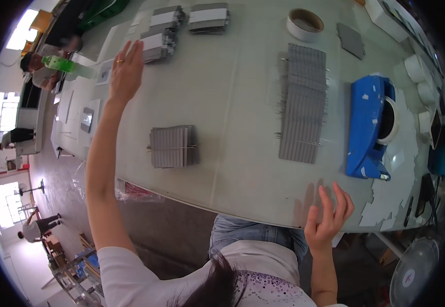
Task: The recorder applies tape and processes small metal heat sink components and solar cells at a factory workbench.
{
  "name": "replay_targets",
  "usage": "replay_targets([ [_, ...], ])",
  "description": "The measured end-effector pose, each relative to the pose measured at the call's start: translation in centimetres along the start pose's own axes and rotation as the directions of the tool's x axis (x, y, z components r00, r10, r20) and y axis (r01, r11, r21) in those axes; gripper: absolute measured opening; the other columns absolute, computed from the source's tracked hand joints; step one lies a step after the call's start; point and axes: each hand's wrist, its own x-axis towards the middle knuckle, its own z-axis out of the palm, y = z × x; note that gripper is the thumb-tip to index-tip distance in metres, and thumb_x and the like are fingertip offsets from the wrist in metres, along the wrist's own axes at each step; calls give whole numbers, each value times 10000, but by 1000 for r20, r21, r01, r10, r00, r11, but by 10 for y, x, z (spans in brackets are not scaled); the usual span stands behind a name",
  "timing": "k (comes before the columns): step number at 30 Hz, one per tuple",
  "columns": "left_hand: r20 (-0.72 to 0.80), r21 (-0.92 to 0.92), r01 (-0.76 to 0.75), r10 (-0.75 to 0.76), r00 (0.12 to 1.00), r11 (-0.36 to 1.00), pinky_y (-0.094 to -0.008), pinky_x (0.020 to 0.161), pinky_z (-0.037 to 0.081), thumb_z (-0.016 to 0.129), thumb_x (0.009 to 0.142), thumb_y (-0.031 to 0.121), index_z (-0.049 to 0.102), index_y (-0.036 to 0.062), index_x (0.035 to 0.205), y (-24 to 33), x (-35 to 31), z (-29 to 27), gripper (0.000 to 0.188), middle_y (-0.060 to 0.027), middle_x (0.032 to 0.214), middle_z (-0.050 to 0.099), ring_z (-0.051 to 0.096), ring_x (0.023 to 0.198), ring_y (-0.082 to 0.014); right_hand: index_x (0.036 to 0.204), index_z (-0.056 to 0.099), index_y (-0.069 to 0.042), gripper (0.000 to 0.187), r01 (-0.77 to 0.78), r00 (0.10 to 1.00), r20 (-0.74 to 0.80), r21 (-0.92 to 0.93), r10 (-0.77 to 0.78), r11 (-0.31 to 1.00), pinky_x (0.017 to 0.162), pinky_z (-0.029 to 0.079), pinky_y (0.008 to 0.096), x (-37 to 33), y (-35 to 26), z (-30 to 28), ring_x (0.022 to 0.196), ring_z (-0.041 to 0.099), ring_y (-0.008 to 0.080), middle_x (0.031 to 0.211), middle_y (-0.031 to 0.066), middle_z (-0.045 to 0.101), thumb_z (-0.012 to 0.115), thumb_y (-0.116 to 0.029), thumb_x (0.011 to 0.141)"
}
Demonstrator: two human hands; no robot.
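Observation:
My left hand (pixel 126 71) is stretched far out over the left part of the table, fingers extended. Its fingertips lie beside a stack of flat grey pieces with a white top (pixel 153 42); whether they touch it I cannot tell. Behind are two similar stacks, one at the far left (pixel 165 18) and another to its right (pixel 208 18). My right hand (pixel 329 215) hovers at the table's front edge, fingers apart and holding nothing. Between my arms sits a short block of grey ribbed pieces (pixel 170 147) with thin pins sticking out. A long row of similar pieces (pixel 304 102) lies farther right.
A blue tape dispenser (pixel 362 128) stands at the right, on white ragged sheets (pixel 399 169). Behind the long row are a roll of tape (pixel 304 35) and a loose grey piece (pixel 351 41). A green-tinted bottle (pixel 58 64) shows at the left. People are in the background.

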Motion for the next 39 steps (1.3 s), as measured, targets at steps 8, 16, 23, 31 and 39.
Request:
replay_targets([
  [8, -137, -448, -40, -25, 990, 893, -455, 1099, 341, 534, 937, 106, 583, 73, 1329, 112, -21, -124, 397, -140, 1379, 549, 451, 1337, -358, 1241, 649, -89, 440, 88, 990, 105, 80, -96, 993, 799, 446, 400, 35, -1, 19, 904, 515, 282, 1008, 91, 554, 677, -122, 803],
  [16, -88, -783, -90, 34, 996, 616, -466, 1021, 411, 691, 810, 149, 718, 109, 1119, 263, -105, -191, 313, -76, 1216, 656, 572, 1197, -310, 1235, 657, -106, 431, 199, 979, 40, 57, -202, 978, 666, 439, 346, 43, 1, 32, 763, 504, 222, 879, 48, 517, 686, -125, 806],
  [23, -9, -884, 5, -28, 1000, 468, -484, 1033, 405, 665, 813, 110, 730, 96, 1056, 306, -111, -206, 252, -100, 1182, 669, 576, 1191, -343, 1229, 659, -101, 420, 189, 982, 7, 64, -190, 980, 659, 443, 340, 44, -2, 33, 750, 505, 212, 863, 40, 517, 682, -131, 811],
  [31, -44, -884, -3, -75, 996, 468, -454, 1047, 380, 697, 797, 124, 721, 124, 1085, 305, -107, -207, 288, -61, 1194, 665, 564, 1203, -302, 1237, 655, -89, 428, 209, 977, 25, 31, -210, 977, 633, 410, 342, 35, 0, 35, 752, 503, 195, 855, 14, 516, 683, -153, 815],
  [39, -13, -895, 33, -99, 995, 446, -469, 1034, 390, 704, 758, 88, 727, 125, 1061, 304, -109, -211, 306, -71, 1193, 667, 558, 1212, -319, 1225, 656, -74, 429, 232, 967, 111, -18, -229, 973, 624, 401, 343, -27, -16, 8, 736, 502, 193, 866, 13, 510, 697, -174, 810],
])
